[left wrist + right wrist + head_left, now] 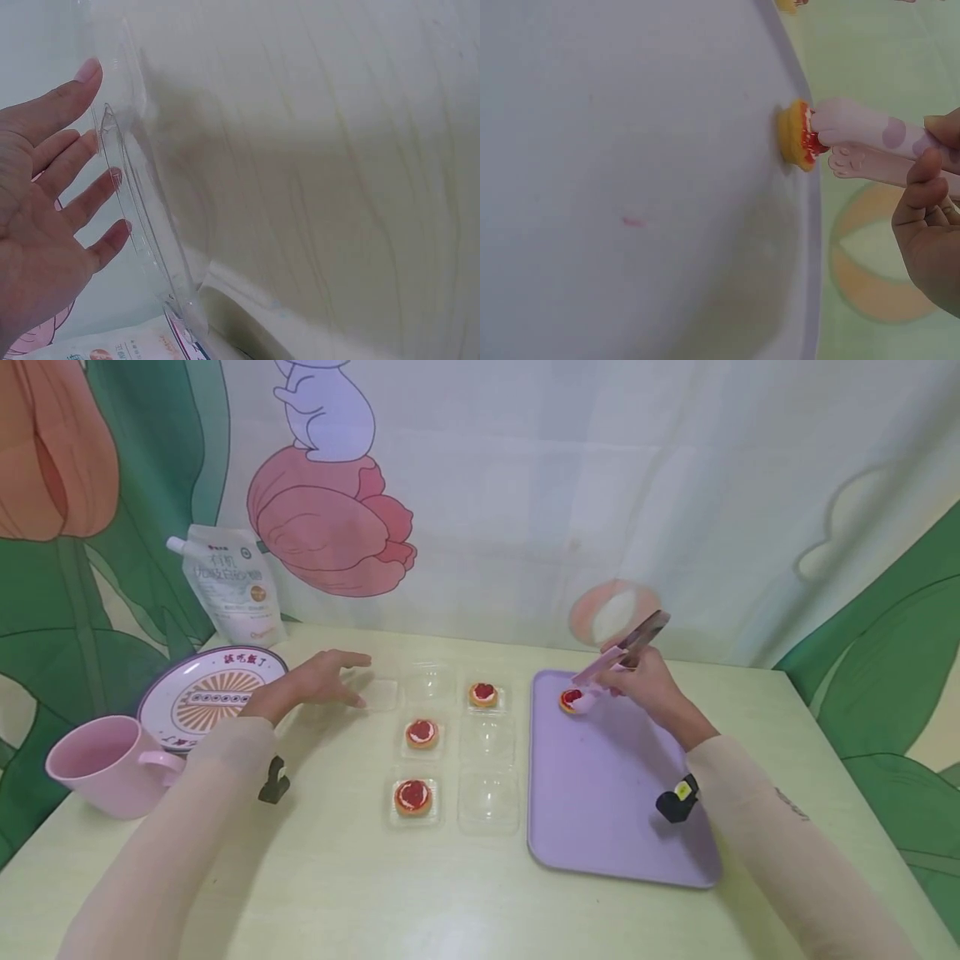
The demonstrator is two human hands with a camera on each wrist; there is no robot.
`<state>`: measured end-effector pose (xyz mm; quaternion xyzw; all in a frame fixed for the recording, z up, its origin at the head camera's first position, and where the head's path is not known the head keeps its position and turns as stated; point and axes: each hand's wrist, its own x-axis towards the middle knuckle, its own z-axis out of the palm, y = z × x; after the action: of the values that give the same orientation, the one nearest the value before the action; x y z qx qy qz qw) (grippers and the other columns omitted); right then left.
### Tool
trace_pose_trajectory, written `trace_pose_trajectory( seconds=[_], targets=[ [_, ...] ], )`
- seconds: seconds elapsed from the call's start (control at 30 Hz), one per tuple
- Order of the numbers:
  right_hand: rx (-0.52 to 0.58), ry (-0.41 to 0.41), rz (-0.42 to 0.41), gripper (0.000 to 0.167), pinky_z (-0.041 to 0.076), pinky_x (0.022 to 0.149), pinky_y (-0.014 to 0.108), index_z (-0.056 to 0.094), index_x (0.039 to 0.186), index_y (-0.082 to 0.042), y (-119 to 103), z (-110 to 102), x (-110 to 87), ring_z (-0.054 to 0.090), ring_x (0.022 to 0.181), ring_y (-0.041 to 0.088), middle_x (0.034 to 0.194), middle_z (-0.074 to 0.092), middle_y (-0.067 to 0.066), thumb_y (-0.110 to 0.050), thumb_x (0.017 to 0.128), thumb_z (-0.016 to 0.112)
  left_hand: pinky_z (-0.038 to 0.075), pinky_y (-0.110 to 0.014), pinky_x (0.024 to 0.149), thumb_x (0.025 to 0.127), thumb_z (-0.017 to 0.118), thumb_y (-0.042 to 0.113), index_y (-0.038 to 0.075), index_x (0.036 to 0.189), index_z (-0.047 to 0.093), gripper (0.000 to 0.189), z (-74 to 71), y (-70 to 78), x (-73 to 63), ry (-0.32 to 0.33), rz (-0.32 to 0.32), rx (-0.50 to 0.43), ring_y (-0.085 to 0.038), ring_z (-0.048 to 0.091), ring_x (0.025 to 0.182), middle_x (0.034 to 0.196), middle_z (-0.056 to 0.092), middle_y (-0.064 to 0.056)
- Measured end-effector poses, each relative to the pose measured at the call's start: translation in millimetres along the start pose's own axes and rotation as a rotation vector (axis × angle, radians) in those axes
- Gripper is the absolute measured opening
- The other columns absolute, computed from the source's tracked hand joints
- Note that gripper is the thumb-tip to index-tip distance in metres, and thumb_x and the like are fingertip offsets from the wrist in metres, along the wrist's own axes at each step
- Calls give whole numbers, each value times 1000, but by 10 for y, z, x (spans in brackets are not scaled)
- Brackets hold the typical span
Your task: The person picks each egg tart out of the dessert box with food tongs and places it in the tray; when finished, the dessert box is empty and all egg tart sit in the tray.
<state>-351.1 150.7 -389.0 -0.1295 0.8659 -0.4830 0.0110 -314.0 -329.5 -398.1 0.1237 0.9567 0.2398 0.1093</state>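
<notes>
My right hand grips pink paw-tipped tongs. The paw tips meet the red and white topping of a small tart, which sits near the far left edge of the purple tray. My left hand is spread, thumb apart from the fingers, beside a clear plastic container; in the left wrist view the fingertips are right at its thin edge. Other red-topped tarts sit in clear containers: one tart at the back, one tart in the middle and one tart in front.
Clear plastic halves stand between the tarts and the tray. At the left are a pink mug, a patterned plate and a white spouted pouch. A printed curtain hangs behind the table.
</notes>
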Motion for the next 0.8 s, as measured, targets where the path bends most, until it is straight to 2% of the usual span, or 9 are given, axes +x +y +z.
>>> trace_pose_trajectory(
  seconds=[0.1,0.23,0.57,0.7,0.8],
  targets=[
    [10,13,-16,35,53,66,22,55,122,-1,-29,-57,-9,57,69,13,97,62,10,-10,91,69,26,-60,118,85,79,16,-4,147,42,74,-10,-4,0,-4,-1,-1,-49,31,144,153,39,-28],
    [19,24,-18,34,52,66,22,56,122,-1,-89,-117,-37,57,69,13,92,62,5,-11,92,68,25,-60,119,86,78,15,-2,148,41,75,-13,-5,13,-14,-18,-3,-48,30,145,155,37,-27],
    [64,31,-43,37,48,63,21,53,126,3,-131,-130,-67,54,67,11,88,60,2,-8,93,66,22,-63,119,85,79,18,3,152,37,80,-21,9,9,-48,-59,-26,-48,23,148,159,30,-26],
    [88,30,-41,37,49,65,21,53,126,1,-173,-127,-71,55,68,11,87,61,0,-9,93,66,23,-64,118,84,80,18,3,153,35,83,-47,32,-20,-35,-46,-34,-49,23,147,159,29,-27],
    [113,35,-28,38,51,67,20,52,126,2,-224,-122,-75,57,72,11,93,62,2,-9,93,67,23,-64,118,85,79,18,4,153,36,81,-69,82,-24,-20,-28,-39,-48,24,147,159,31,-26]
  ],
)
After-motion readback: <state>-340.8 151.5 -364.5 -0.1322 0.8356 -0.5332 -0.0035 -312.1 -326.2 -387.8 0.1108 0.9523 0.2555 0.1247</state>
